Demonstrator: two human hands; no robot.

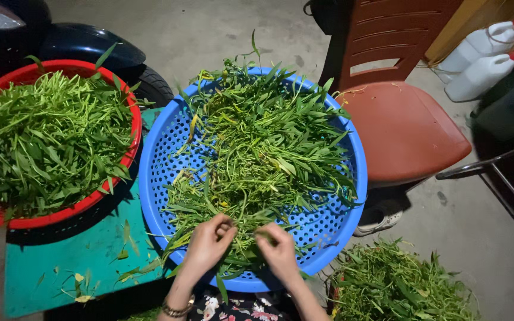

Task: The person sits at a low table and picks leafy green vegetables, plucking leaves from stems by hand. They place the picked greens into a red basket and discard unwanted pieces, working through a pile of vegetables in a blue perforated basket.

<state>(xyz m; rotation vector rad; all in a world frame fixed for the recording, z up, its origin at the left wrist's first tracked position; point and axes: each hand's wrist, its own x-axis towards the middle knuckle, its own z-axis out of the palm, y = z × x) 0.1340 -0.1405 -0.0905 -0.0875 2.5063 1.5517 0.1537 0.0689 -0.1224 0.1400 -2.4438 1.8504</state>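
Nearest, at bottom centre: left hand (209, 241) and right hand (278, 248), side by side over the near rim of the blue basket (156, 178), fingers of both pinched on one green stem (246, 233). Stem bridging the two hands, long axis roughly left to right, neither hand nearer. Wrists rising from the lower edge, palms down, knuckles bent; bracelet (176, 310) on the left wrist. Just beyond the fingertips, heaped greens (263, 142) filling the basket. Lower right, another pile of greens (400, 285) on the floor. Left, red basket (60, 214) of leaves on a teal board (60, 261). Upper right, red chair (406, 125) and white jugs (477, 65).
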